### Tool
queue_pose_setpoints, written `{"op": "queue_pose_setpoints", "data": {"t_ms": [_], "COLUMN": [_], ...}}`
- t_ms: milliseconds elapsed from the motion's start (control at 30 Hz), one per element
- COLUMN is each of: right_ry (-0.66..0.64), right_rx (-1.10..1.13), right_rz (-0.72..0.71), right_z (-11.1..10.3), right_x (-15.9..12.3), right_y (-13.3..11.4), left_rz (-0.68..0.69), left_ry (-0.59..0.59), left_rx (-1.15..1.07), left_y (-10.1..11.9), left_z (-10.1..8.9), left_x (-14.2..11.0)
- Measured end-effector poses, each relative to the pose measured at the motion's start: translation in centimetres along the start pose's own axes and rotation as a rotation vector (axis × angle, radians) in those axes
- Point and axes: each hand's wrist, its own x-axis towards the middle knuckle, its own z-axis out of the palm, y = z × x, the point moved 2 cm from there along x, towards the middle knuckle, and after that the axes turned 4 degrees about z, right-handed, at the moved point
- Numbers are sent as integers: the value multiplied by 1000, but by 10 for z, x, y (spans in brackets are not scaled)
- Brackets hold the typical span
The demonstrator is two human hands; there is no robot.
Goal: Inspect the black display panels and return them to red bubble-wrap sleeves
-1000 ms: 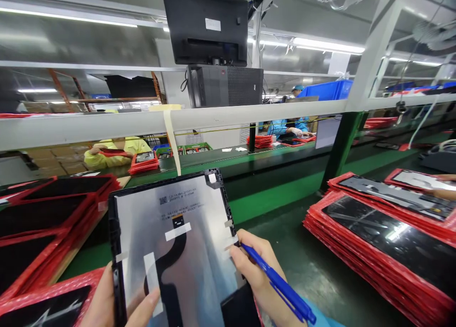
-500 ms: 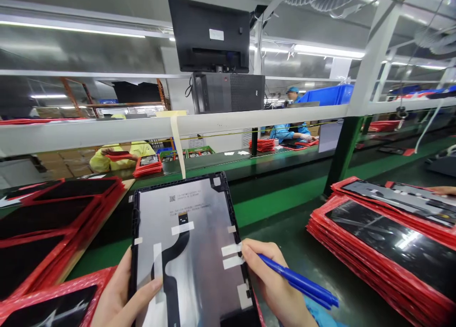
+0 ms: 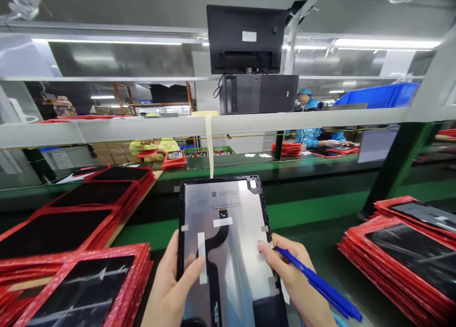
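Note:
A tablet screen (image 3: 238, 251) is held up before me, its silver back facing me inside a black frame. A black flex cable and several pale tape pieces lie on it. My left hand (image 3: 174, 274) grips its left edge, thumb on the back near a long white tape strip (image 3: 201, 251). My right hand (image 3: 292, 270) is closed at the right edge, its thumb pressed on the silver back. That same hand also holds a blue pen (image 3: 320, 286), which slants down to the right. The fingers behind the screen are hidden.
Screens in red bubble-wrap sleeves lie in stacks at the left (image 3: 81, 208) and right (image 3: 402, 255). A white rail (image 3: 149, 129) crosses ahead, below a computer case (image 3: 260, 94) and a monitor (image 3: 247, 39). Two people work beyond the bench, one in yellow, one in blue.
My view has turned left, so the scene sits further right. The right thumb has come onto the screen's back, and the two white strips that showed there are no longer visible.

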Motion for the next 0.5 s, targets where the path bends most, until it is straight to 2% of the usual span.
{"op": "queue_pose_setpoints", "data": {"t_ms": [100,267,500], "right_ry": [-10,-23,21], "right_rx": [-18,1,197], "right_rz": [-7,-18,-99], "right_z": [0,-4,-12], "right_x": [2,-1,-9], "right_y": [4,-2,-11], "left_rz": [-37,-50,-22], "left_ry": [-65,-87,-2], "left_rx": [5,-12,-30], "left_y": [5,9,14], "left_z": [3,3,0], "left_x": [1,3,1]}}
